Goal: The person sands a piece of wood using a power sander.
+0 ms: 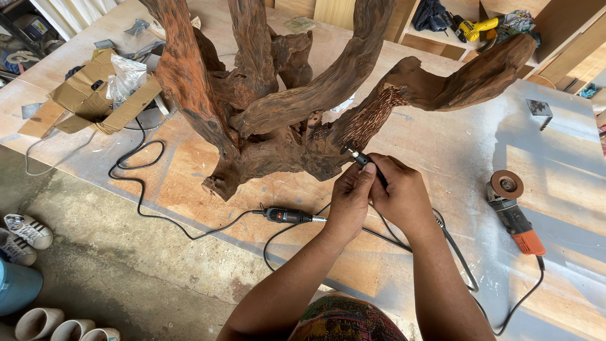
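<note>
Torn cardboard box (95,95) lay near worktop's (442,145) far left corner. Rotary tool body (287,216) lay near front edge, cord trailing left. Left hand (350,202) and right hand (404,199), fingers closed together on flexible-shaft handpiece (363,159), tip at carved limb of driftwood root (297,101) mid-worktop. Judged: carving in hand; next stroke calls for steady grip. Angle grinder (514,218) lay toward right edge.

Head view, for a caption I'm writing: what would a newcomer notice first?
A big gnarled root of reddish wood fills the middle of the table. Both hands, left hand and right hand, hold a rotary handpiece against its carved branch. An orange grinder lies to the right.
</note>
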